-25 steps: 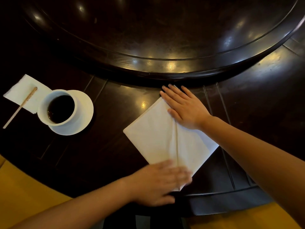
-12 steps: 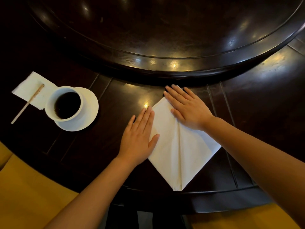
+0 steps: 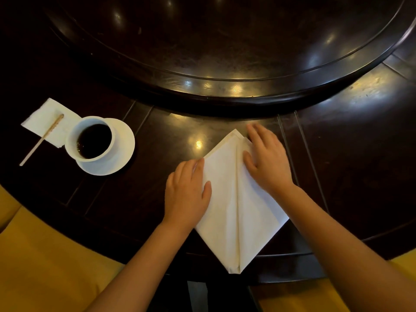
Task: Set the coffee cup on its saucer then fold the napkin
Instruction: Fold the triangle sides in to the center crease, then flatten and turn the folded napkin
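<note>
pressing napkin, left hand, right hand flat

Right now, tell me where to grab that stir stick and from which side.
Pinch the wooden stir stick at its near, lower-left end, which overhangs the small napkin onto bare table. Come from the left, away from the full coffee cup close beside its upper end.

White napkin, white cup of black coffee, white saucer, dark glossy table
</note>
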Action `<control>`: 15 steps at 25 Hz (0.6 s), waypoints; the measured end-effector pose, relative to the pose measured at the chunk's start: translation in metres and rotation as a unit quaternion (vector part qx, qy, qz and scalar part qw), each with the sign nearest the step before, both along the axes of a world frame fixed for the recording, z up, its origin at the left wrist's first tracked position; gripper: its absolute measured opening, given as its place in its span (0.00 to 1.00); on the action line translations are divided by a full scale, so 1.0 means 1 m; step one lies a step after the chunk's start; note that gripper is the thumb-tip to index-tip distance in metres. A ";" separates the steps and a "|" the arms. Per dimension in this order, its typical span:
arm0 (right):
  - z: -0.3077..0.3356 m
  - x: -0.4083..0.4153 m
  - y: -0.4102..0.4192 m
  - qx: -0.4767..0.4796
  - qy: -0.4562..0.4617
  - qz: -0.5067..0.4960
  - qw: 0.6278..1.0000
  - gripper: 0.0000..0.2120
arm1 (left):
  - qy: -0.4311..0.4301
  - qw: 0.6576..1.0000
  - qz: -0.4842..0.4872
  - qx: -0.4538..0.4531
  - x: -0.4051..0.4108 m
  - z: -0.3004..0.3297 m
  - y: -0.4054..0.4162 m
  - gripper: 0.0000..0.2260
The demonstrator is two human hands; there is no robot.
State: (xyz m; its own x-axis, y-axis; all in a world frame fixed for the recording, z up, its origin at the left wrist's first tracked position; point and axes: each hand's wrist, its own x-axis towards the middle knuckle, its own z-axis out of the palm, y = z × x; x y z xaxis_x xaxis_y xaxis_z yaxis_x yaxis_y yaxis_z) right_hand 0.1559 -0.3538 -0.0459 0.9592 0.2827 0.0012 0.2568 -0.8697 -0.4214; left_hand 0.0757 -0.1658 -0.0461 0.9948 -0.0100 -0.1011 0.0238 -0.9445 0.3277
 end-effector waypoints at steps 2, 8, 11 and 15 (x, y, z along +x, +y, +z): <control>0.006 -0.012 -0.008 -0.022 0.003 -0.098 0.995 0.22 | 0.003 0.999 0.020 0.028 0.016 0.009 -0.008 0.18; 0.014 -0.019 -0.010 -0.024 0.102 -0.155 0.982 0.11 | 0.052 0.994 0.091 -0.036 0.042 0.017 -0.013 0.14; 0.015 -0.015 -0.008 -0.024 0.130 -0.159 0.978 0.06 | 0.067 0.992 0.094 -0.041 0.046 0.018 -0.015 0.09; 0.014 -0.010 -0.014 -0.003 0.167 -0.140 0.976 0.05 | 0.086 0.990 0.083 -0.074 0.051 0.022 -0.013 0.02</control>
